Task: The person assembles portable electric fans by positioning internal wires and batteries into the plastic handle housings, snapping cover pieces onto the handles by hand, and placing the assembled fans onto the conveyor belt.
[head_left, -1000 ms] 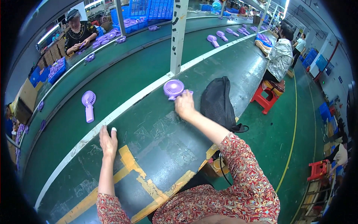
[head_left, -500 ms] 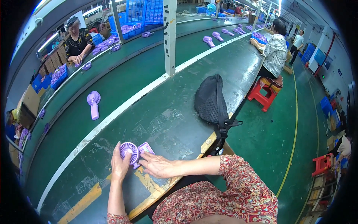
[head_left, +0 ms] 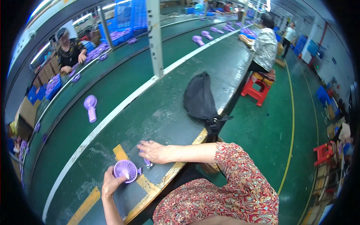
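My left hand (head_left: 110, 182) grips the rim of a round purple fan head (head_left: 120, 167) with a slatted grille, the thumb lying across its front. A short stub sticks out of the head on the side toward my right hand. My right hand (head_left: 155, 152) is closed over a purple fan handle piece (head_left: 146, 160), mostly hidden under the fingers. Something thin, perhaps wires, runs between the head and the handle piece, which sit a little apart just above the dark worktable (head_left: 165, 123).
A black mesh bag (head_left: 198, 96) lies on the table to the right. On the green belt (head_left: 116, 84) beyond a white edge rests a purple handheld fan (head_left: 90, 108), with several more farther off. A metal post (head_left: 154, 41) stands ahead. Co-workers sit across the belt and at far right.
The fan head has moved left and away from the handle piece, opening a gap between them. My right hand now covers the handle piece. The view has shifted slightly.
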The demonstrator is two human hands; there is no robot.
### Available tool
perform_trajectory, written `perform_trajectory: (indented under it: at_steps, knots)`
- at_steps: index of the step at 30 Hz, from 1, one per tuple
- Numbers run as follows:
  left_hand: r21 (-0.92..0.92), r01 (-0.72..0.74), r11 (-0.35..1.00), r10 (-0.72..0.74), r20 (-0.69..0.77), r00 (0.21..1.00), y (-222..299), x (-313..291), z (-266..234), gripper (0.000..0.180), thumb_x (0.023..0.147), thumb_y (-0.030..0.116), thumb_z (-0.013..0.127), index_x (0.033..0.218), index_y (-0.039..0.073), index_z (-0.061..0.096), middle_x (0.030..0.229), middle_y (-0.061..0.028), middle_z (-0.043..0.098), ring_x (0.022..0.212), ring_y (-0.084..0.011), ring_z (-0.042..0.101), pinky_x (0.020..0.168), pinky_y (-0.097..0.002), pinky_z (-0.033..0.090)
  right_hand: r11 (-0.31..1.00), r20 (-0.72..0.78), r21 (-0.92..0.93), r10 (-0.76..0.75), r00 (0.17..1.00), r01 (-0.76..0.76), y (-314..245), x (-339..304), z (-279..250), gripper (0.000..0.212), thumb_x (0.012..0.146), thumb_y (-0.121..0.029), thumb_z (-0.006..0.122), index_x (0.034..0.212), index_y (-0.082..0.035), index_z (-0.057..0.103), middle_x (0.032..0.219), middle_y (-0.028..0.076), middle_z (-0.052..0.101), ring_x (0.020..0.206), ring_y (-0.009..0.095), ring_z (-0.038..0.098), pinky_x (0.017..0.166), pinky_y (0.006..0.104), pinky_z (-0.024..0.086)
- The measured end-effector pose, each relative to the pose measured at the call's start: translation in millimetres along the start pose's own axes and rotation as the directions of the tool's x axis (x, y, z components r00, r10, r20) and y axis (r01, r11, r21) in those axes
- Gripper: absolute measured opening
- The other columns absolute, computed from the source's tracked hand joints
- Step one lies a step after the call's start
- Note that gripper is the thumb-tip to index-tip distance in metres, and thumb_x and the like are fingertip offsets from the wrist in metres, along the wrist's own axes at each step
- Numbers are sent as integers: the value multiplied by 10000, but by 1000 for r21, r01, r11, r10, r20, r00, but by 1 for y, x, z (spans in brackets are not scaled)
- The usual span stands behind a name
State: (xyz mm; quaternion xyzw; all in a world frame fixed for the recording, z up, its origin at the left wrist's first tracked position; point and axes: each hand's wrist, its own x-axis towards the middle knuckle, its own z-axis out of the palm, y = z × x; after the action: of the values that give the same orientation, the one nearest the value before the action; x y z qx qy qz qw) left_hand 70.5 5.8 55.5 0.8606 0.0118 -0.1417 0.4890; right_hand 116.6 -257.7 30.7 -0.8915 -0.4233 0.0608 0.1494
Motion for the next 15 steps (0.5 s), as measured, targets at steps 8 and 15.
perform_trajectory:
  at_steps: [8,15]
  knots:
    - [-385,-113,916,28,-220,975,2,-24,12,400,657,101,700,1003,10,523,900,-50,581,820,-118,558,768,-237,440,980,157,-151,-109,982,132,2,7,-13,277,713,-154,622,922,25,593,1006,207,555,1088,369,482,986,506,339]
    - [-762,-299,575,6,-361,933,-13,-29,7,443,765,151,662,1150,17,489,1030,-67,575,922,-150,581,824,-283,483,883,177,458,19,984,-100,-11,-7,-21,404,706,-324,639,891,29,569,803,207,613,750,331,606,656,409,468]
